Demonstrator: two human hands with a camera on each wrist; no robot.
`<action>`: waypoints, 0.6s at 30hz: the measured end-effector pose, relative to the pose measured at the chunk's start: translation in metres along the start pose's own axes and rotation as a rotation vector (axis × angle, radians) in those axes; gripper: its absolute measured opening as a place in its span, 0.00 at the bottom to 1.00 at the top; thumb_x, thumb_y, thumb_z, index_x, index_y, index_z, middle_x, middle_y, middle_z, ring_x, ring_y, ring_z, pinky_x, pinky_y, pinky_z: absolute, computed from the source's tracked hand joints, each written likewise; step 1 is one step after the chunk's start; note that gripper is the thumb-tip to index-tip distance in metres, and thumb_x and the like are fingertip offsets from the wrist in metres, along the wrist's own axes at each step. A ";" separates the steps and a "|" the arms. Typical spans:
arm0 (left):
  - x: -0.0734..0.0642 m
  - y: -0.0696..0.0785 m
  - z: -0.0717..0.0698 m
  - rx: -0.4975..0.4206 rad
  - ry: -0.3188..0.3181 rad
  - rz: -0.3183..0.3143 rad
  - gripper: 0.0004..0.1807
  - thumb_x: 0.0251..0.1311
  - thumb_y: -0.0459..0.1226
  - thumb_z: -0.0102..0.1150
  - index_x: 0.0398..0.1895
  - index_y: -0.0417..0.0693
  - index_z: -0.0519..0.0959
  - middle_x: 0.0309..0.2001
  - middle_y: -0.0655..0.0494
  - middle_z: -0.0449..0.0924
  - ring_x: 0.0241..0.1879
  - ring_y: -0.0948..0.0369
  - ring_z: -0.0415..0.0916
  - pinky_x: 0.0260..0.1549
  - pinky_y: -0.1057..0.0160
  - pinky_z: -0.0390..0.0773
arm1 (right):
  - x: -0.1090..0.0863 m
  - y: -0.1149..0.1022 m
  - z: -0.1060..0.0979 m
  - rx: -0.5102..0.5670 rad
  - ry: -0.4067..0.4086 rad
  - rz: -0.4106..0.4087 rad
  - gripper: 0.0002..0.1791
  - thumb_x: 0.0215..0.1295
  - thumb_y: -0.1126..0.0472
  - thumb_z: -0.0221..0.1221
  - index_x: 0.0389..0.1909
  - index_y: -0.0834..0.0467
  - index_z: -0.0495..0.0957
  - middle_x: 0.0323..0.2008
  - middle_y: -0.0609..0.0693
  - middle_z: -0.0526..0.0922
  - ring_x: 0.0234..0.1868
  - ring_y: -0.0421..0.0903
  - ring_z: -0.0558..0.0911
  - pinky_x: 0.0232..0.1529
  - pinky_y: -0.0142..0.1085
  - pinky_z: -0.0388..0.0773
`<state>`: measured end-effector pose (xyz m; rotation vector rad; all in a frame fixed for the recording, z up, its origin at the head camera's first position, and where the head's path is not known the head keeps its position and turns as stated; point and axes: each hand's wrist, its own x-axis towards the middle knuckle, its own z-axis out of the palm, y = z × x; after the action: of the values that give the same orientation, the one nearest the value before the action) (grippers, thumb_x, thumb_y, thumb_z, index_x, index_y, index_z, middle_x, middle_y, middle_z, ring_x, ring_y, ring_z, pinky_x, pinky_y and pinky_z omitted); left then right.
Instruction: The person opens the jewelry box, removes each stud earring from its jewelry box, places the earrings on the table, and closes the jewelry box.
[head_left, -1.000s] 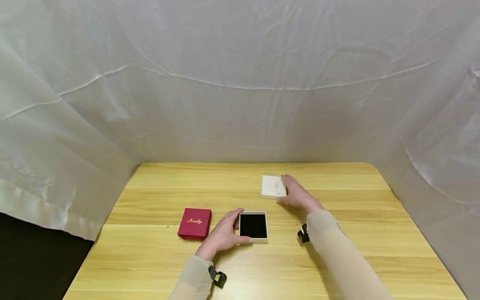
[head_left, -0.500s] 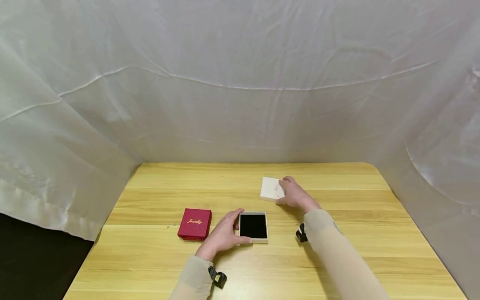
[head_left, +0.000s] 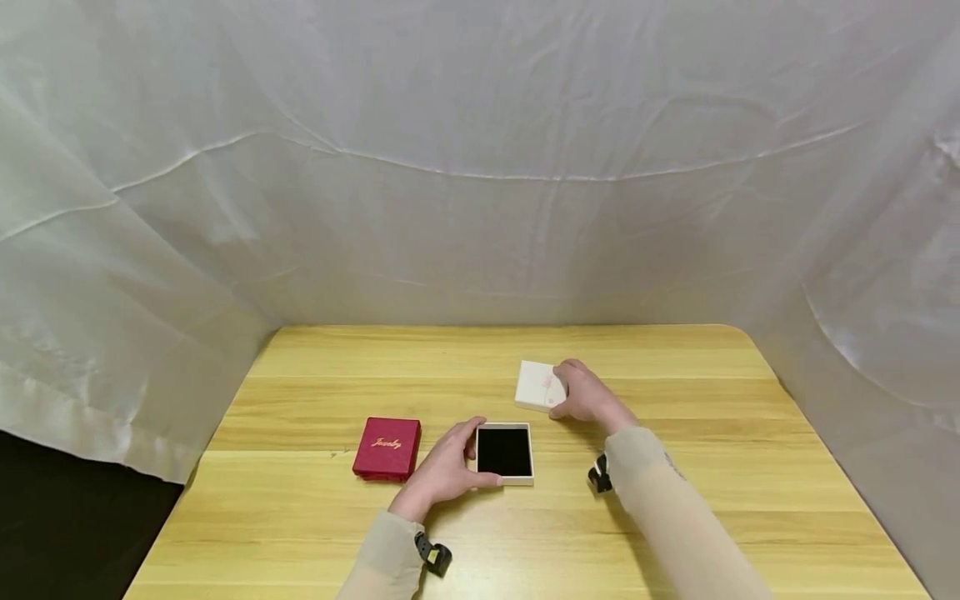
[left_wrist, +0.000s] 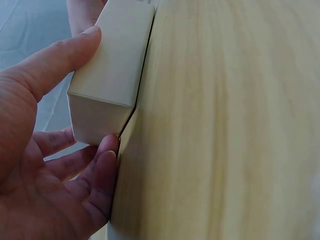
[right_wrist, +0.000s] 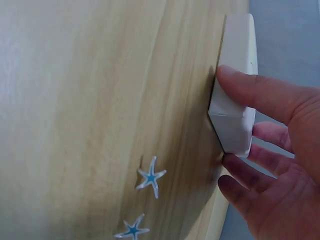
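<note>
In the head view my left hand (head_left: pixel 442 469) holds a white open jewelry box base (head_left: pixel 532 454) lined in black, thumb at its near side and fingers at its far left. The left wrist view has the thumb and fingers on two walls of this base (left_wrist: pixel 112 65). Farther back, my right hand (head_left: pixel 587 395) grips a square white box lid (head_left: pixel 534 383) with a pink print, thumb on its near side. The right wrist view brings the lid (right_wrist: pixel 237 47) close up; its underside is hidden.
A red jewelry box (head_left: pixel 387 448) with gold lettering sits left of my left hand. Two small starfish-shaped pieces with blue centres, one starfish (right_wrist: pixel 151 177) and another starfish (right_wrist: pixel 132 231), lie on the wooden table (head_left: pixel 360 542). A pale curtain (head_left: pixel 480 233) hangs behind.
My right hand has drawn the white lid a little nearer and slightly left, with its fingers farther over the top. My left hand and the box base have stayed put.
</note>
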<state>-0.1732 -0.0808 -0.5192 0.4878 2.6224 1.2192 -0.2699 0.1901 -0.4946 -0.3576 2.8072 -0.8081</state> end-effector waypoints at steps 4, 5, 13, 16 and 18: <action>0.000 0.000 0.000 -0.002 0.000 0.003 0.52 0.43 0.50 0.79 0.71 0.43 0.63 0.35 0.53 0.70 0.34 0.60 0.66 0.33 0.61 0.68 | -0.002 -0.002 0.001 0.036 0.016 -0.002 0.46 0.41 0.63 0.78 0.62 0.73 0.69 0.61 0.66 0.69 0.58 0.61 0.71 0.64 0.53 0.64; 0.000 0.000 0.000 -0.003 0.000 0.003 0.52 0.43 0.50 0.79 0.71 0.43 0.63 0.35 0.53 0.70 0.34 0.60 0.66 0.33 0.61 0.68 | -0.003 -0.002 0.001 0.042 0.018 0.000 0.46 0.41 0.62 0.79 0.62 0.72 0.69 0.61 0.66 0.69 0.58 0.61 0.72 0.63 0.53 0.65; 0.000 0.001 -0.003 -0.010 -0.019 0.010 0.54 0.42 0.49 0.79 0.72 0.43 0.62 0.35 0.53 0.70 0.35 0.60 0.67 0.36 0.61 0.68 | -0.009 -0.006 -0.002 0.078 0.034 0.020 0.47 0.39 0.60 0.80 0.63 0.67 0.70 0.63 0.63 0.68 0.59 0.60 0.71 0.62 0.55 0.65; 0.000 0.001 -0.005 -0.008 -0.030 0.013 0.54 0.42 0.50 0.80 0.72 0.43 0.61 0.35 0.53 0.70 0.35 0.60 0.67 0.35 0.61 0.69 | -0.012 -0.011 -0.004 0.073 0.041 0.011 0.47 0.39 0.59 0.80 0.64 0.65 0.70 0.64 0.62 0.68 0.60 0.60 0.71 0.63 0.56 0.65; 0.001 0.002 -0.006 -0.005 -0.033 0.012 0.55 0.42 0.50 0.79 0.73 0.43 0.61 0.35 0.53 0.70 0.35 0.60 0.67 0.34 0.61 0.69 | -0.013 -0.014 -0.004 0.075 0.042 0.002 0.47 0.39 0.59 0.80 0.64 0.64 0.71 0.64 0.61 0.68 0.60 0.59 0.70 0.63 0.55 0.64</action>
<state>-0.1753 -0.0839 -0.5143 0.5185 2.5921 1.2110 -0.2559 0.1845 -0.4818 -0.3300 2.8063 -0.9279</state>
